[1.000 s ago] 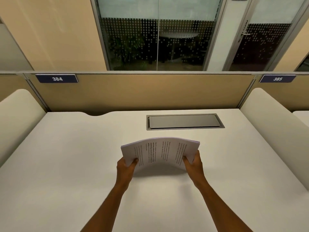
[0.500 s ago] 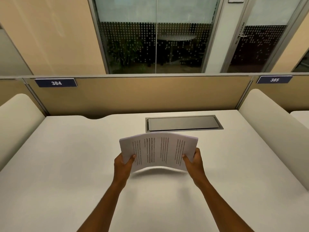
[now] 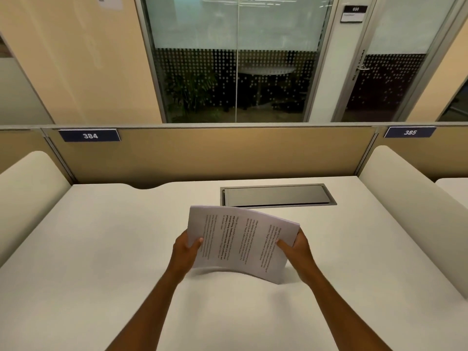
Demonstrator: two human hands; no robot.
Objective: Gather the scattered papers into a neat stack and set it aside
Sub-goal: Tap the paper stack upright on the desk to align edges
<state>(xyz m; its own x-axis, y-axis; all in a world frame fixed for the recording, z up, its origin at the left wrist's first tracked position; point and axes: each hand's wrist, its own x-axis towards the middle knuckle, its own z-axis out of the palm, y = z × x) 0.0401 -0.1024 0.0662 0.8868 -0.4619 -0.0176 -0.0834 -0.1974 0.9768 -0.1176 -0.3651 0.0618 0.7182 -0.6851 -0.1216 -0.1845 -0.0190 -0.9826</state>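
A stack of printed white papers [image 3: 240, 241] is held above the middle of the white desk [image 3: 101, 249], bowed upward and tilted, its right end lower than its left. My left hand [image 3: 186, 252] grips the stack's left edge, thumb on top. At the right edge my right hand [image 3: 295, 249] grips it the same way. The stack's lower right corner sits close to the desk surface; whether it touches is unclear. No loose sheets lie elsewhere on the desk.
A grey metal cable hatch [image 3: 277, 195] is set flush in the desk just behind the stack. Padded cream dividers stand at the left [image 3: 30, 188] and right [image 3: 410, 206]. A tan partition [image 3: 215, 153] closes the back edge.
The stack has been raised and turned more upright, then tilted clockwise so its right end dropped. Both hands kept their hold on its edges.
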